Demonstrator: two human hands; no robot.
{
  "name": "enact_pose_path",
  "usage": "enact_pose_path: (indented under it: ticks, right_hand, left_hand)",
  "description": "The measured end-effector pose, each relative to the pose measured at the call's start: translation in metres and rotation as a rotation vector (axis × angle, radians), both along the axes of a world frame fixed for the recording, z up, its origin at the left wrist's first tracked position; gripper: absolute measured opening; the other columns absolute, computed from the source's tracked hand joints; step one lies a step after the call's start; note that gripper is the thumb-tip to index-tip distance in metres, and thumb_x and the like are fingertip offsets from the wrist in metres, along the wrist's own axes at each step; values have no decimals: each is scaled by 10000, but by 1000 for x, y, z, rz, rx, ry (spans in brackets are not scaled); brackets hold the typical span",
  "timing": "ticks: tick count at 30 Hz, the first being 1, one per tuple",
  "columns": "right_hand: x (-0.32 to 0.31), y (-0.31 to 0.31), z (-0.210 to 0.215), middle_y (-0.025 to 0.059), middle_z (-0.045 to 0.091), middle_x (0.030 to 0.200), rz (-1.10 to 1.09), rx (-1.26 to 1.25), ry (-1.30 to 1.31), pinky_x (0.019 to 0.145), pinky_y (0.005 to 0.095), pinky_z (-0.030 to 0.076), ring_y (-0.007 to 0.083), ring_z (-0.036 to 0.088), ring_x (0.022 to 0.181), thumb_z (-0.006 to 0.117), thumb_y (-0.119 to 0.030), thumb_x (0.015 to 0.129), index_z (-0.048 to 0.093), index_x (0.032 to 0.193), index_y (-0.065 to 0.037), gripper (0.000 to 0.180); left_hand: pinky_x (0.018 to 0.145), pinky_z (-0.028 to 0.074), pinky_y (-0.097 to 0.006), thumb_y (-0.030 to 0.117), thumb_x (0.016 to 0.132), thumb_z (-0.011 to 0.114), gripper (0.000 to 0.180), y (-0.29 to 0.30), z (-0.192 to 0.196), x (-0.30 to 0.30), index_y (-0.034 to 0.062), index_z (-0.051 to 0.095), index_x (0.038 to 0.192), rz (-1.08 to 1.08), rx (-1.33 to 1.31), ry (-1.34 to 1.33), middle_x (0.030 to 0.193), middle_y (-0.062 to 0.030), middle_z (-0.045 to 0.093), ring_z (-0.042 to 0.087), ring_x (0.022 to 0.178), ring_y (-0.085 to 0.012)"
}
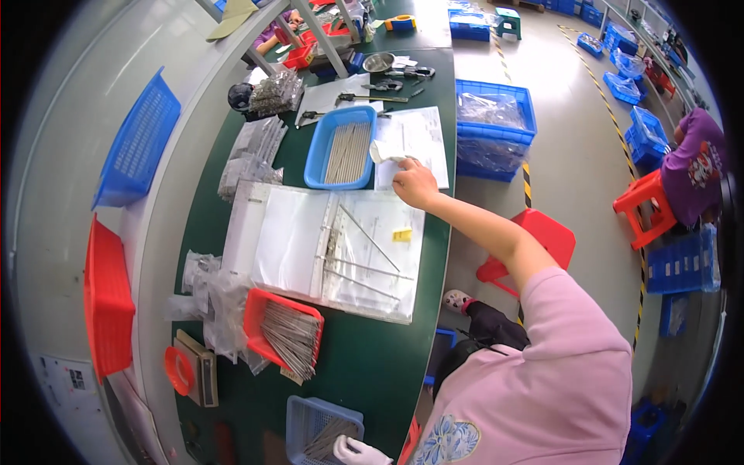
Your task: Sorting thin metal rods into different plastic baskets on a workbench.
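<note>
My bare right hand [415,182] reaches over the bench, its fingers closed on a crumpled white cloth-like piece [385,152]. Under it lie white sheets [417,132], beside a blue tray [316,155] filled with thin metal rods [349,153]. My left hand [363,452], in a white glove, is at the rim of a grey-blue basket [301,415] holding more thin rods [332,436]. Its fingers are curled; what they hold, if anything, is hidden. Between the hands, an open folder [298,240] carries a few long rods [372,240] and a yellow tag [401,235].
A red tray [254,329] of rods and clear plastic bags [221,294] sit on the green bench [368,364]. Calipers [376,98] and a metal bowl [379,62] are farther along. Behind are a red stool [546,236] and blue crates [496,132]. Another person [694,167] sits across the aisle.
</note>
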State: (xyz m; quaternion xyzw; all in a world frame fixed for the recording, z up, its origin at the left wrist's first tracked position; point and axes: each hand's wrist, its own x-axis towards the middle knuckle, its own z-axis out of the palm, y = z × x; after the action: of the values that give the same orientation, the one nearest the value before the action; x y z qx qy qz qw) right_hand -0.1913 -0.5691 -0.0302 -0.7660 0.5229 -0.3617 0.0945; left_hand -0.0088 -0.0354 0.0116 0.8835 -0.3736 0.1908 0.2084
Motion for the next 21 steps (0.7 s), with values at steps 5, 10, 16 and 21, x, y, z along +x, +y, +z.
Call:
enact_pose_path:
  ticks: [5, 10, 16, 21]
  right_hand:
    - [67, -87, 11, 115, 583, 993, -380, 516, -144, 802, 387, 441, 284, 546, 947, 576, -264, 724, 672, 806, -108, 201]
    - [17, -78, 21, 114, 627, 757, -234, 322, -152, 619, 369, 474, 283, 611, 704, 530, -189, 757, 648, 776, -59, 176]
    - [-19, 96, 67, 98, 577, 685, 787, 225, -389, 567, 363, 452, 272, 567, 632, 606, -131, 693, 595, 723, -59, 79]
    - [-40, 246, 68, 97, 607, 759, 1190, 523, -387, 588, 320, 470, 246, 592, 665, 603, -86, 709, 617, 772, -27, 88]
  left_hand:
    - [814, 427, -372, 27, 784, 534, 95, -68, -2, -52, -40, 573, 840, -64, -39, 276, 908, -151, 555, 533, 886, -286]
    - [757, 454, -317, 1, 775, 547, 88, -140, 2, -77, -14, 579, 856, -218, -110, 571, 895, -119, 565, 560, 841, -235]
    - [697, 485, -325, 337, 871, 509, 404, -206, 46, -120, 46, 466, 1149, 2, -442, 1553, 1011, -93, 571, 576, 853, -209]
    - [583, 488, -266, 246, 830, 584, 201, -163, 14, -143, 90, 545, 950, 64, -753, 1454, 848, -21, 577, 572, 725, -134]
